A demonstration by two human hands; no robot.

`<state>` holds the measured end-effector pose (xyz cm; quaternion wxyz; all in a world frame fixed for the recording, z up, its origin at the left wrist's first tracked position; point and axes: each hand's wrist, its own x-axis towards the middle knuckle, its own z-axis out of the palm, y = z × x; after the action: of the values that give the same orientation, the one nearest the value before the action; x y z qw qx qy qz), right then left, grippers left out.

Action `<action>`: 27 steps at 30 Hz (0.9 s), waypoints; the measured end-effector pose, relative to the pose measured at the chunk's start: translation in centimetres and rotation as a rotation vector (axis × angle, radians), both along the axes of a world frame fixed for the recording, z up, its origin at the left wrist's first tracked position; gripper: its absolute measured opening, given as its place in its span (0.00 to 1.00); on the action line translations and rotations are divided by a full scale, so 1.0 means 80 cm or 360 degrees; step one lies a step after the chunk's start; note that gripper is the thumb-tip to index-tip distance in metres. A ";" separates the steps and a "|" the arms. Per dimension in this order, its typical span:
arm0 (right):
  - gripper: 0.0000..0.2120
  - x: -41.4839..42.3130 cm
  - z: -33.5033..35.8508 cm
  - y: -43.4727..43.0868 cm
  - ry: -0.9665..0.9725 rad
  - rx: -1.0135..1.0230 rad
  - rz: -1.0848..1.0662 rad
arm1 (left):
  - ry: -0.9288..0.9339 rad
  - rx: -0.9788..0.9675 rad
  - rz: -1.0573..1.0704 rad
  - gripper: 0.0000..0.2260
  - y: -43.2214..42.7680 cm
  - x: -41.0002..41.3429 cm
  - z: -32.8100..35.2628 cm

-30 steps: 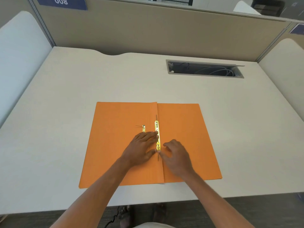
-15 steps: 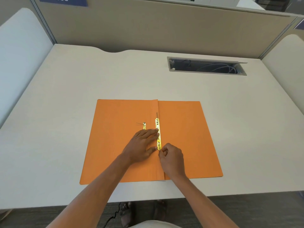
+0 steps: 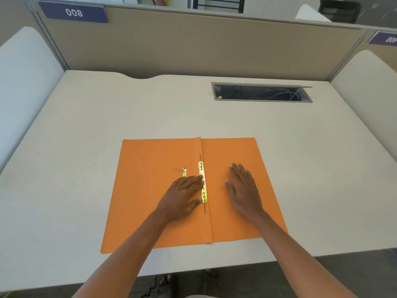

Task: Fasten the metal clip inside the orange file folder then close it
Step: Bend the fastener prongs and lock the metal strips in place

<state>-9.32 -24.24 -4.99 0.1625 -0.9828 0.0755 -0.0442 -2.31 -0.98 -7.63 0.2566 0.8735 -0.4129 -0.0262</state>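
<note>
While both hands (image 3: 182, 196) lie flat, fingers spread, the metal clip (image 3: 203, 182) apparently runs front-to-back.

We see the open folder (image 3: 150, 201) on the desk's (image 3: 86, 125) near middle, the metal clip (image 3: 203, 181) along its fold, a cable slot (image 3: 262, 92) far right

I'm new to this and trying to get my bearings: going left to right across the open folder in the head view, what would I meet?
Folder's left flap → small brass piece → left hand, fingers reaching the long metal clip by the fold → right hand, flat on the right flap → bare desk.
</note>
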 end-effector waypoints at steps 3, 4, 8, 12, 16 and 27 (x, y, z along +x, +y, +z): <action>0.28 0.002 -0.014 -0.001 0.0141 -0.0037 0.0062 | 0.0012 0.0021 0.0001 0.24 0.000 0.000 0.003; 0.30 0.003 -0.018 0.002 0.0171 -0.0056 0.0072 | 0.0013 0.0021 0.0003 0.24 0.000 0.000 0.004; 0.36 0.002 -0.026 0.006 0.0220 -0.0128 0.0071 | 0.0015 0.0019 0.0004 0.24 0.000 0.000 0.004; 0.37 0.001 -0.028 0.006 0.0203 -0.0171 0.0069 | 0.0051 0.0029 -0.0018 0.24 0.000 0.000 0.007; 0.35 0.000 -0.029 0.007 0.0183 -0.0207 0.0063 | 0.0107 -0.0207 0.0250 0.21 0.010 -0.014 0.023; 0.33 0.000 -0.036 0.005 0.0162 -0.0223 0.0061 | 0.0546 0.0677 0.2074 0.40 0.196 -0.107 0.063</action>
<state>-9.31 -23.84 -7.85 0.0899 -0.9940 0.0616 0.0038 -10.85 14.68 -2.62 0.1052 0.9576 0.2544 -0.0846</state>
